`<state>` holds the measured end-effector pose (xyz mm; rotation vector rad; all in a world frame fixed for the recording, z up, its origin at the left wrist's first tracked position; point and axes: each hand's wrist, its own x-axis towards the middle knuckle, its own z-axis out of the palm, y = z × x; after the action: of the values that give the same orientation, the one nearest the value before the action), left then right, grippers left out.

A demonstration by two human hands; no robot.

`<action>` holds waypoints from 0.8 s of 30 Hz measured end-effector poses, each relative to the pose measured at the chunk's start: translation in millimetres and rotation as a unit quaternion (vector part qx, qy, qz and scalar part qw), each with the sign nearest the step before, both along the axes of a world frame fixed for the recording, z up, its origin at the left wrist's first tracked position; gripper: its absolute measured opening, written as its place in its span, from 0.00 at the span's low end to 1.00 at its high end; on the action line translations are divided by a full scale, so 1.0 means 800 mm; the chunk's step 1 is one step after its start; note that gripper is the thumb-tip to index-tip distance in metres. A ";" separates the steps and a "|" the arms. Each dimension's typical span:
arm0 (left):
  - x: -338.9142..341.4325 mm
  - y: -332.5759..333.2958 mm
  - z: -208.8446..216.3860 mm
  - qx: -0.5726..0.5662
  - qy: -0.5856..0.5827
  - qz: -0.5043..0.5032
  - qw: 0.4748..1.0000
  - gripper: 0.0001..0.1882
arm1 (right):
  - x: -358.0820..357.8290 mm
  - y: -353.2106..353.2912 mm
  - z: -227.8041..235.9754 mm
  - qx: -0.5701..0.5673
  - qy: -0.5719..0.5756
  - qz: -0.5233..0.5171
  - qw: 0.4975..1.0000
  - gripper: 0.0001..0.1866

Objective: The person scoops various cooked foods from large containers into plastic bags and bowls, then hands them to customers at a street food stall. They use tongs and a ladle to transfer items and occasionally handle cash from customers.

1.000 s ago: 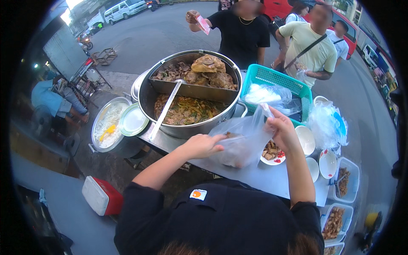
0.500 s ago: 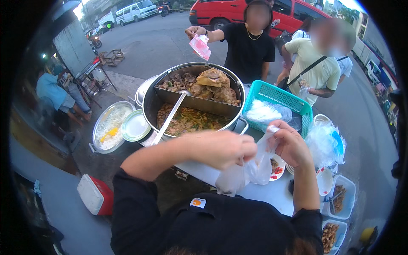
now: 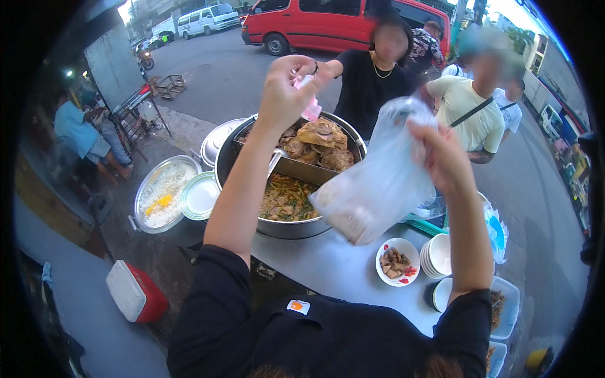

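Observation:
My right hand grips the gathered top of a translucent plastic bag and holds it up over the table. Something pale and brownish sits in the bag's lower end; I cannot make out what. My left hand is stretched far forward, its fingers closed at pink banknotes. A person in a black shirt reaches toward the same notes, and that hand overlaps mine. Below my left forearm stands a big round divided pot, with meat chunks behind its partition, vegetable stew in front and a ladle.
On the table, a floral bowl of meat stands beside stacked white bowls. A green basket is partly behind the bag. At left are a rice pot, plates and a red cooler. Another person stands at right.
My left hand has gone up and forward to the banknotes. My right hand has lifted the plastic bag off the table area, forward and up. The floral bowl now shows fully.

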<state>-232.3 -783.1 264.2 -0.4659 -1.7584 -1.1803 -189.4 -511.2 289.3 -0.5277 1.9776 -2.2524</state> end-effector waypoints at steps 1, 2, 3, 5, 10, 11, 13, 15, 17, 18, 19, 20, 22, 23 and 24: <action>-0.023 -0.006 -0.016 0.053 -0.059 0.072 0.994 0.32 | -0.015 -0.009 0.014 0.017 0.005 -0.025 1.000 0.08; -0.045 -0.008 -0.032 0.101 -0.087 0.140 0.981 0.34 | -0.029 -0.018 0.027 0.026 0.018 -0.033 0.999 0.07; -0.062 -0.014 -0.047 0.158 -0.153 0.196 0.956 0.37 | -0.043 -0.029 0.036 0.011 0.033 -0.025 0.999 0.06; -0.081 -0.020 -0.077 0.260 -0.238 0.017 0.936 0.40 | -0.072 -0.048 0.049 0.039 0.043 -0.056 0.997 0.06; -0.073 -0.031 -0.100 0.251 -0.252 -0.060 0.933 0.35 | -0.161 -0.057 0.060 0.139 0.099 -0.115 0.979 0.05; -0.062 -0.034 -0.099 0.200 -0.256 -0.011 0.946 0.34 | -0.178 -0.055 0.060 0.133 0.110 -0.133 0.976 0.05; -0.033 -0.045 -0.095 0.206 -0.255 -0.038 0.944 0.32 | -0.211 -0.052 0.063 0.126 0.118 -0.151 0.973 0.05; -0.007 -0.061 -0.087 0.220 -0.289 -0.095 0.927 0.29 | -0.241 -0.053 0.064 0.117 0.125 -0.163 0.972 0.05; 0.026 -0.083 -0.088 0.205 -0.274 -0.127 0.931 0.29 | -0.271 -0.059 0.063 0.097 0.136 -0.151 0.974 0.06; 0.045 -0.096 -0.092 0.196 -0.258 -0.145 0.935 0.29 | -0.287 -0.064 0.064 0.113 0.141 -0.167 0.969 0.06; 0.065 -0.113 -0.098 0.125 -0.232 -0.052 0.963 0.28 | -0.303 -0.070 0.064 0.126 0.143 -0.177 0.966 0.07; 0.083 -0.133 -0.105 0.054 -0.182 0.024 0.981 0.27 | -0.321 -0.076 0.062 0.123 0.156 -0.183 0.963 0.07; 0.131 -0.182 -0.128 0.099 -0.297 0.040 0.949 0.18 | -0.358 -0.089 0.054 0.117 0.177 -0.196 0.957 0.07; 0.160 -0.209 -0.144 0.094 -0.311 0.088 0.942 0.14 | -0.376 -0.090 0.050 0.141 0.195 -0.209 0.948 0.08; 0.189 -0.236 -0.160 0.147 -0.300 0.081 0.939 0.11 | -0.394 -0.089 0.045 0.162 0.218 -0.212 0.939 0.09</action>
<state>-81.1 -972.1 135.9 0.2468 -2.0211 -1.5352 -504.7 -582.1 325.3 -0.6560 2.8632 -2.0692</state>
